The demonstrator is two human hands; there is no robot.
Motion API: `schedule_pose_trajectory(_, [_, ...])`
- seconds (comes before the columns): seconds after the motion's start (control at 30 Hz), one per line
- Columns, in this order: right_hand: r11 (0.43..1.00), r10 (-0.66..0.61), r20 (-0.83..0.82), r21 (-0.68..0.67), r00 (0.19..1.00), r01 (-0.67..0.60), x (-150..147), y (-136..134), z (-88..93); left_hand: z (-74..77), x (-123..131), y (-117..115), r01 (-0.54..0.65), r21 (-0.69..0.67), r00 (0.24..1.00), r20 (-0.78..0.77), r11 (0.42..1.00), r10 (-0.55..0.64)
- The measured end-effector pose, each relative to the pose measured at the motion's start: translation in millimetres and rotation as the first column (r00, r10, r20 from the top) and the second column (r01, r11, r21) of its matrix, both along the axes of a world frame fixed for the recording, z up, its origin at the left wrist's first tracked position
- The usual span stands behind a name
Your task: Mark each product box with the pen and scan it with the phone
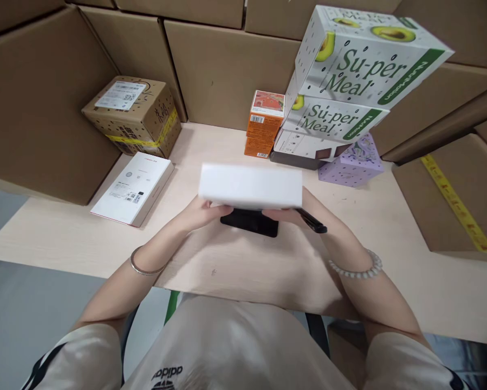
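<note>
Hands | left hand [202, 212] and right hand [296, 212] both gripping white box [251, 185], hovering above black tray [249, 222] | lifting looking mostly done, tray waiting underneath, flat white box [131, 187] lying left of tray

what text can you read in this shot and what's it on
"Su-per Meal": top avocado carton.
"Su-per Meal": second avocado carton beneath it.
"adidas", partly cut off: person's shirt.
Green side strips on both cartons: blurred.
Labels and barcodes on the taped cardboard box, flat white box and orange cartons: too small.
Held white box: blank.
</note>
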State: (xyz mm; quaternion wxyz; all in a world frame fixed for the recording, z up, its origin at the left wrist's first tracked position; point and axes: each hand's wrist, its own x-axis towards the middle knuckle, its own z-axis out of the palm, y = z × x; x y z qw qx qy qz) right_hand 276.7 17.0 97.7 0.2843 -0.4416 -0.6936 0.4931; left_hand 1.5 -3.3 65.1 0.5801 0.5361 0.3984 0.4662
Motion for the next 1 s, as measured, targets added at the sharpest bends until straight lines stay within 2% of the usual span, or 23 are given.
schedule_pose_trajectory(0.13, [0.956, 0.270, 0.032, -0.125, 0.962, -0.264, -2.9, -7.7, 4.5, -1.7, 7.5, -7.2, 0.058, -0.180, 0.988, 0.153, 0.982, -0.031])
schedule_pose_trajectory(0.2, [0.929, 0.315, 0.017, -0.213, 0.949, -0.304, 0.7, -8.4, 6.4, -0.3, 15.2, -9.9, 0.045, -0.245, 0.972, 0.235, 0.968, 0.015])
schedule_pose_trajectory(0.27, [0.925, 0.262, 0.053, -0.297, 0.964, -0.235, 8.5, -5.8, 7.7, -0.1, 22.6, -12.0, 0.021, -0.289, 0.959, 0.276, 0.957, 0.063])
schedule_pose_trajectory(0.33, [0.952, 0.070, 0.083, -0.304, 0.994, -0.042, 18.3, -0.7, 9.2, -2.2, 27.8, -14.3, -0.009, -0.300, 0.955, 0.279, 0.954, 0.097])
schedule_pose_trajectory(0.37, [0.960, -0.066, 0.064, -0.267, 0.996, 0.081, 22.6, 2.1, 10.1, -4.2, 29.4, -15.6, -0.023, -0.302, 0.957, 0.271, 0.953, 0.108])
schedule_pose_trajectory(0.43, [0.939, -0.320, -0.055, -0.155, 0.946, 0.308, 28.3, 6.1, 12.5, -9.6, 31.3, -19.4, -0.029, -0.314, 0.963, 0.244, 0.949, 0.110])
schedule_pose_trajectory(0.5, [0.907, -0.418, -0.223, -0.054, 0.881, 0.417, 28.2, 5.9, 14.3, -15.6, 32.5, -24.6, -0.007, -0.336, 0.973, 0.216, 0.942, 0.084])
schedule_pose_trajectory(0.57, [0.916, -0.371, -0.337, 0.020, 0.866, 0.400, 22.5, 1.2, 14.3, -20.9, 34.4, -30.8, 0.005, -0.352, 0.982, 0.176, 0.936, 0.061])
schedule_pose_trajectory(0.63, [0.948, -0.277, -0.367, 0.049, 0.888, 0.316, 13.2, -5.4, 11.7, -24.6, 37.7, -37.0, -0.002, -0.353, 0.990, 0.132, 0.936, 0.052])
schedule_pose_trajectory(0.77, [0.983, -0.177, -0.253, -0.004, 0.951, 0.181, -4.6, -13.1, 3.4, -26.0, 46.2, -45.6, -0.004, -0.398, 0.993, 0.108, 0.917, 0.051])
schedule_pose_trajectory(0.83, [0.986, -0.166, -0.200, -0.003, 0.966, 0.169, -8.9, -12.9, 1.0, -24.9, 49.0, -47.4, 0.009, -0.411, 0.990, 0.130, 0.912, 0.049])
schedule_pose_trajectory(1.0, [0.984, -0.155, -0.139, 0.062, 0.978, 0.165, -8.6, -10.9, 1.7, -22.0, 48.9, -49.5, -0.012, -0.341, 0.985, 0.158, 0.940, 0.070])
